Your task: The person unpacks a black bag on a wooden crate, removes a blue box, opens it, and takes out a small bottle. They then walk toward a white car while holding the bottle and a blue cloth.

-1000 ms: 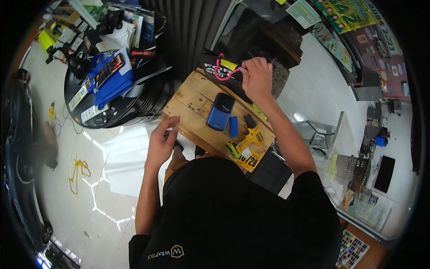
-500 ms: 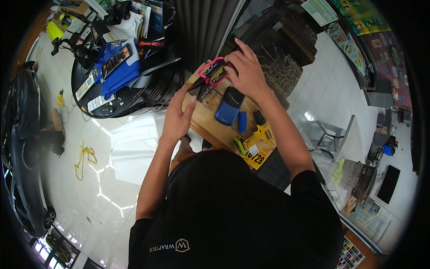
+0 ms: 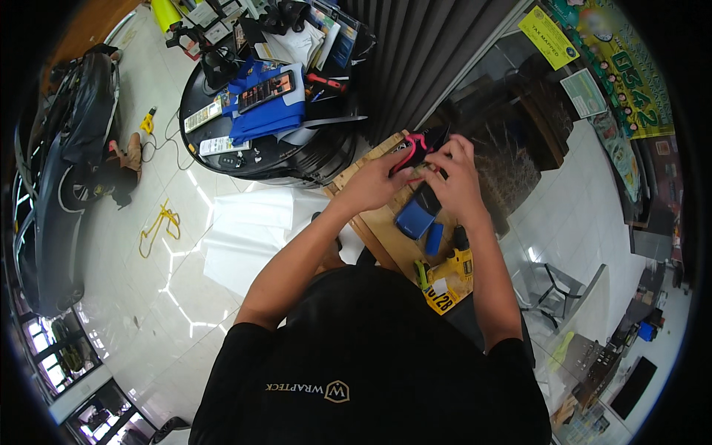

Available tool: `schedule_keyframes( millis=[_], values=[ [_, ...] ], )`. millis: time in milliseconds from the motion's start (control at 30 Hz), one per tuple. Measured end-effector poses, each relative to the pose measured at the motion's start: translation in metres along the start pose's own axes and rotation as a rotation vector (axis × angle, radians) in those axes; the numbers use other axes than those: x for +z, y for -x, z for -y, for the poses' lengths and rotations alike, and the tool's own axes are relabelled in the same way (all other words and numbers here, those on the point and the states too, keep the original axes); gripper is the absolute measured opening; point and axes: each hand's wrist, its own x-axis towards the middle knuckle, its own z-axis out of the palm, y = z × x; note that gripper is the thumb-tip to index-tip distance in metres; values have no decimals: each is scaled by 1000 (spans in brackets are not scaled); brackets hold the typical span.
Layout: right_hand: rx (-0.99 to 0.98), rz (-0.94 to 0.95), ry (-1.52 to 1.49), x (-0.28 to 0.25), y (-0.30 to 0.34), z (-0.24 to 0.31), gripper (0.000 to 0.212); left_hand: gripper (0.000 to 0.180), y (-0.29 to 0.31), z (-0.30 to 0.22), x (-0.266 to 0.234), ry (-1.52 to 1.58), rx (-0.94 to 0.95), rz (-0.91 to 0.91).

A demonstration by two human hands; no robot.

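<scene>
A small black pouch-like item with bright pink edging [image 3: 420, 139] is held above the wooden table. My left hand [image 3: 374, 182] grips its near left side, thumb and fingers closed on it. On its right side, my right hand [image 3: 454, 178] has bent fingers on the pouch, with the fingertips partly hidden. What lies inside the pouch cannot be made out. Just below my hands, a blue and black case [image 3: 417, 218] lies on the wooden table [image 3: 377, 231], with a small blue block [image 3: 434, 239] beside it.
A yellow and black tool [image 3: 457, 265] lies at the table's near right. To the left, a round black table [image 3: 194, 87] carries a phone [image 3: 267, 92] on blue cloth, remotes, papers and a red-handled tool [image 3: 326, 82]. Yellow cord [image 3: 165, 222] and a white sheet [image 3: 241, 230] lie on the floor.
My left hand has gone from fingers stretched out beside the pouch to gripping it. The pouch has turned between my hands, and the whole view has swung, shifting the surroundings rightward.
</scene>
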Motion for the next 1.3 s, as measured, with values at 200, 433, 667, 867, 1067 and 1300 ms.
schedule_keyframes(
  millis=[200,433,667,867,1067,1300],
  values=[
    [-56,-22,-105,3,12,-6,14,41,13,-11,-2,59,-105,-45],
    [-85,9,-217,3,26,-7,9,38,26,-7,-1,79,-131,-18],
    [-123,136,-254,-9,16,-6,7,33,39,-16,13,-80,-13,-174],
    [-110,198,-371,-5,16,-7,9,38,47,-12,23,57,-47,-322],
    [-20,141,-390,13,30,-1,9,31,65,-7,5,134,-113,-101],
    [-60,82,-304,9,53,-1,10,26,97,16,3,-140,-126,-133]
  ],
)
